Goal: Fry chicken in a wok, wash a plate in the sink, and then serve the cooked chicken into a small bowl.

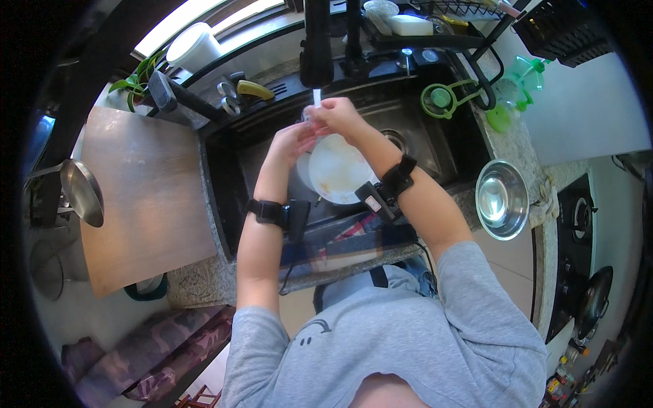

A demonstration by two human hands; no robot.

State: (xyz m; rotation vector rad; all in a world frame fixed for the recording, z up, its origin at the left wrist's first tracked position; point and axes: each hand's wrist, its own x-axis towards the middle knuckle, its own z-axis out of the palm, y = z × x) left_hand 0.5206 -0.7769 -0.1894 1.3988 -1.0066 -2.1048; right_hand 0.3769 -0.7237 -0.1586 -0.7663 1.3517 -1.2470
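Water runs from the black faucet (317, 61) onto my two hands, which are together over the black sink (433, 153). My right hand (334, 117) has bent fingers near the stream; a small, blurred clear or pinkish thing seems to be at its fingertips, too unclear to name. My left hand (293, 140) is just lower left, its fingers pointing towards the right hand and partly overlapping that thing. Below the hands, a white plate (339, 171) with yellowish stains lies in the sink, over another pale dish (304, 171) that shows at its left edge.
A steel bowl (502, 200) stands on the right counter. A green-handled strainer-like tool (440, 100) hangs at the sink's right back. Left of the sink lies a large brown board (145, 199), with a ladle (82, 193) above its left edge. A checked cloth (352, 234) lies along the front edge.
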